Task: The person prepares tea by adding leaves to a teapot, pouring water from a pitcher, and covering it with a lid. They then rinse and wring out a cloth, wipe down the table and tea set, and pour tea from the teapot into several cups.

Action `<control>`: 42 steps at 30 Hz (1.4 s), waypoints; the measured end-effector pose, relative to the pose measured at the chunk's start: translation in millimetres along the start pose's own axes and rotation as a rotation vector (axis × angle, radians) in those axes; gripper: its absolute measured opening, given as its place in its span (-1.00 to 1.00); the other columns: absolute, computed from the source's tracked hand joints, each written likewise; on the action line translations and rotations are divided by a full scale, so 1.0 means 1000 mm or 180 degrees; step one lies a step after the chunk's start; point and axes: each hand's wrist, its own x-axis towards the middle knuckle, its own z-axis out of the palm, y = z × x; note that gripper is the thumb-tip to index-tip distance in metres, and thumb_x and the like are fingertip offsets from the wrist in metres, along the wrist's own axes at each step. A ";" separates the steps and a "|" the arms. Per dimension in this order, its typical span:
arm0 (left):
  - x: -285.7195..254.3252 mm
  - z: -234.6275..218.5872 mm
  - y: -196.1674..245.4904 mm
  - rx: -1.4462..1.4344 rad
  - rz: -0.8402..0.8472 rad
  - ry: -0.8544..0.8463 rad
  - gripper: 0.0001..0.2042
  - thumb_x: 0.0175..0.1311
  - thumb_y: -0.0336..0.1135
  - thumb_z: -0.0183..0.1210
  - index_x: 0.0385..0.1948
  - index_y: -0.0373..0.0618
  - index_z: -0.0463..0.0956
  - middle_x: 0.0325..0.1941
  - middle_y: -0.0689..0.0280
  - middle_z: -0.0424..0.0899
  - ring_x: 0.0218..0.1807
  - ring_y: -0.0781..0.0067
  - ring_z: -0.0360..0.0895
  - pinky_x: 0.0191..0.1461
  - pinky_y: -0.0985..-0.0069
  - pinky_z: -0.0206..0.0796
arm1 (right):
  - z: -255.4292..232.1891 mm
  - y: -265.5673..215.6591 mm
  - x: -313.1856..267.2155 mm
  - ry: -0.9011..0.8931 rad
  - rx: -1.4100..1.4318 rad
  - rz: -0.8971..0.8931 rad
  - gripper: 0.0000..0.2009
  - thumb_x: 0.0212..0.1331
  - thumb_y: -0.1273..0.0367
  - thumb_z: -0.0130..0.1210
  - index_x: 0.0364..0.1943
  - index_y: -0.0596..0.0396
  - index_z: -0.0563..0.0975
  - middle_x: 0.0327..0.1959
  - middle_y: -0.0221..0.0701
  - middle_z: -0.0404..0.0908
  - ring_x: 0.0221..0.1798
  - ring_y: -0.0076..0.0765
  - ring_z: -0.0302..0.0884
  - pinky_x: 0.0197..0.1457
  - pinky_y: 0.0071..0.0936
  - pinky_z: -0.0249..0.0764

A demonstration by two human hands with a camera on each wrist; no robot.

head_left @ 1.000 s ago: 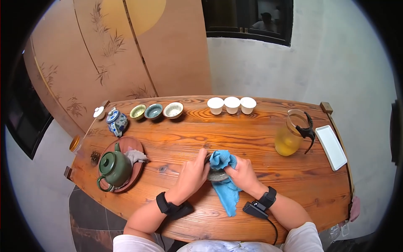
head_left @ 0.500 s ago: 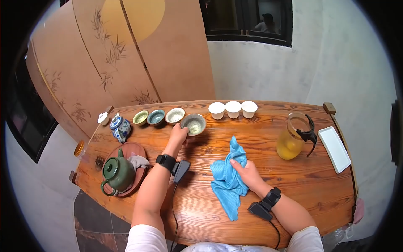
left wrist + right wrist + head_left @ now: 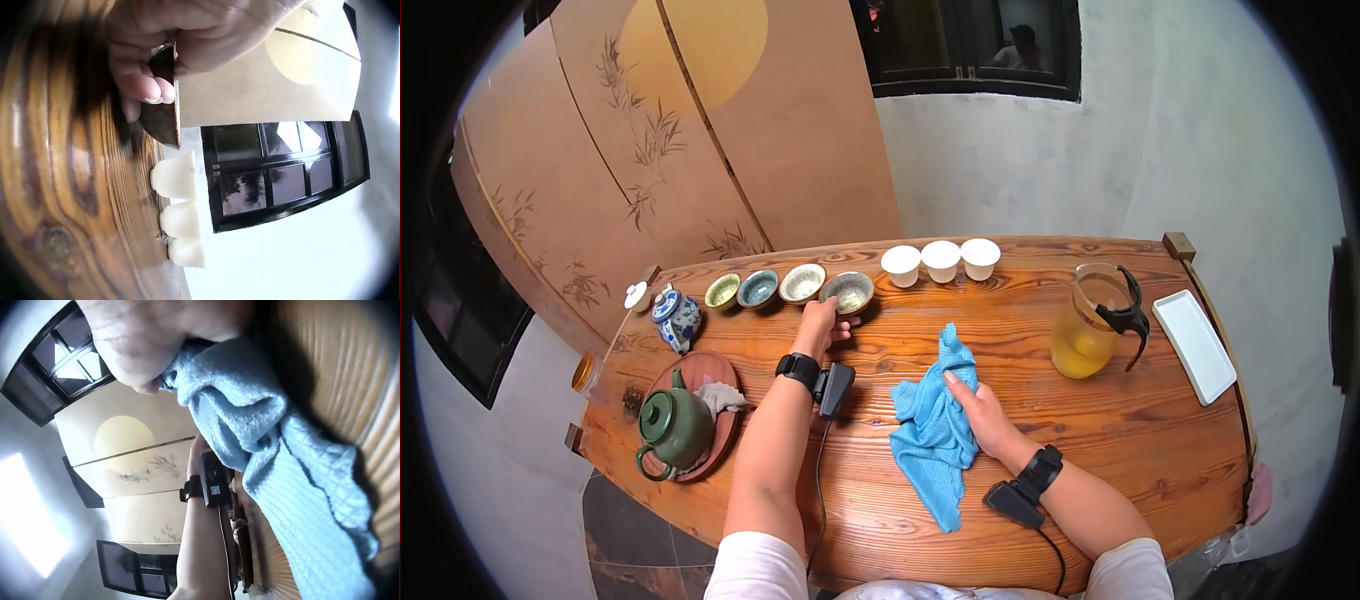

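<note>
Clock positions: head view, dial centred on the blue cloth (image 3: 935, 435), 12 pointing away from the person.

Left hand (image 3: 824, 325): fingers grasping the grey bowl (image 3: 855, 293) at its near-left rim — thumb over the edge, other fingers curled below along the outer wall. The bowl sits at 11 o'clock, mouth up; contact between its foot and the table (image 3: 1040, 470) cannot be determined. The left arm reaches forward, wrist strapped to a black camera unit (image 3: 214, 481). A small square code label (image 3: 215, 490) on its casing is too small to read.

Right hand (image 3: 992, 418): thumb on top of the crumpled cloth, pinching its right edge. The forearm enters from 4 o'clock.

Surrounding items: three small bowls (image 3: 758, 290) at 10 to 11, the nearest just beside the grey one; three white cups (image 3: 941, 262) at 12; glass pitcher (image 3: 1083, 345) with yellow liquid at 2; green teapot (image 3: 680, 425) at 9.
</note>
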 end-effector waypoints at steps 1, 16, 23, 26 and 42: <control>-0.003 -0.003 -0.001 0.0063 0.0035 -0.0104 -0.72 0.23 -0.27 -0.10 -0.22 -0.38 0.29 -0.49 0.11 0.52 -0.58 0.39 0.51 -0.71 0.53 0.27 | -0.001 0.000 0.000 -0.0044 0.0212 0.0049 -0.67 0.22 0.14 -0.12 -0.43 0.13 0.47 -0.47 -0.54 0.47 -0.42 -0.68 0.34 -0.29 -0.65 0.31; -0.003 0.084 0.049 0.4351 0.2597 -0.0047 -0.13 -0.32 -0.04 0.36 0.14 -0.04 0.09 0.20 0.16 0.20 0.29 0.09 0.01 0.17 -0.15 -0.09 | 0.001 -0.008 -0.005 -0.0512 0.0367 0.0027 -0.58 0.26 0.12 -0.21 -0.25 0.26 0.48 -0.29 -0.38 0.55 -0.25 -0.55 0.47 -0.11 -0.61 0.37; 0.024 0.098 0.051 0.4317 0.1740 -0.0344 -0.26 -0.31 -0.05 0.33 0.03 -0.10 0.23 0.14 0.14 0.31 0.16 0.13 0.26 0.17 -0.23 -0.12 | -0.002 -0.002 0.001 -0.0455 0.0309 0.0003 -0.56 0.26 0.10 -0.23 -0.28 0.24 0.49 -0.34 -0.39 0.56 -0.29 -0.58 0.45 -0.13 -0.62 0.36; 0.024 0.090 0.051 0.4228 0.1888 -0.0169 -0.34 -0.30 -0.08 0.31 -0.06 -0.16 0.31 -0.03 0.11 0.46 0.03 0.14 0.39 0.10 0.01 0.08 | -0.002 0.001 0.003 -0.0453 0.0284 -0.0071 -0.56 0.26 0.09 -0.23 -0.30 0.24 0.50 -0.35 -0.40 0.56 -0.31 -0.58 0.44 -0.15 -0.63 0.36; -0.130 0.198 0.122 0.2875 0.4143 -0.1544 -0.48 -0.19 -0.38 0.25 -0.08 -0.19 0.29 -0.09 0.13 0.43 -0.03 0.16 0.40 0.03 0.41 0.24 | -0.009 0.017 0.015 -0.0250 -0.0806 0.0017 -0.48 0.22 -0.01 -0.23 -0.25 0.25 0.47 -0.31 -0.40 0.52 -0.23 -0.58 0.39 -0.08 -0.58 0.32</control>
